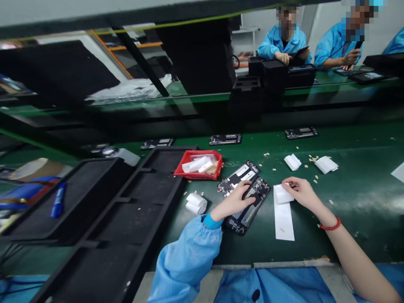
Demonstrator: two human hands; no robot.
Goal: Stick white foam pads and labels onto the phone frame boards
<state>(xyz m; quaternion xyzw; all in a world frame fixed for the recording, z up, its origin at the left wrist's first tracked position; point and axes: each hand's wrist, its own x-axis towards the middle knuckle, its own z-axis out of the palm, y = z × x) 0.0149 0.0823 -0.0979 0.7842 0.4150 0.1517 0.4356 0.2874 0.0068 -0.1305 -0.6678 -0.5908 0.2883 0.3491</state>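
Observation:
My left hand point(235, 201) rests over two opened phones without back covers, thumb and fingers apart. Its thumb lies on the nearer phone point(252, 207), whose dark inside faces up; the fingers reach the gap towards the farther phone point(238, 179). Just right of them, my right hand point(303, 192) pinches the folded upper end of a white label strip point(284, 221). The strip's lower part lies flat on the green bench, with a small pale piece on it. Whatever is under the right fingertips is hidden.
A red bin point(217, 170) holds white rolls. Rolled white strips point(196, 203) and pale scraps are scattered around. Black trays point(126, 223) fill the left side, one carrying a blue marker point(59, 200). More opened phones point(225, 139) line the back. Co-workers in blue sit opposite.

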